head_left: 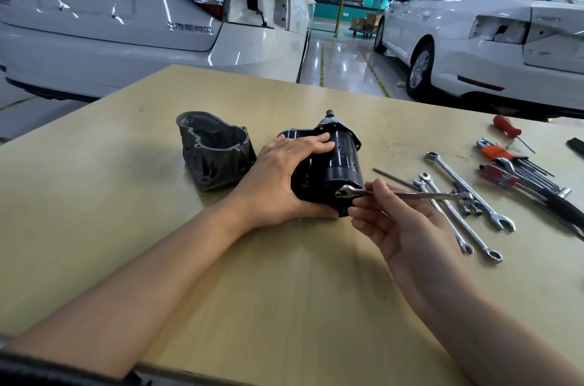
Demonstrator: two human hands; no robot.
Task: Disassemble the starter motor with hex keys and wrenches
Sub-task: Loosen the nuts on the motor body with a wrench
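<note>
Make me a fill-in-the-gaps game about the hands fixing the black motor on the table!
1. The left hand holds the black ____ steady on the table.
2. The right hand pinches a shiny ____ whose end sits on the starter motor.
3. The grey housing lies to the ____ of the motor.
4. Behind the table stand two ____ cars.

Missing words: starter motor; wrench; left; white

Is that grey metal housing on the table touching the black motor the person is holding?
Apart. In the head view a strip of bare table shows between the grey housing and the black starter motor, which the left hand grips.
</note>
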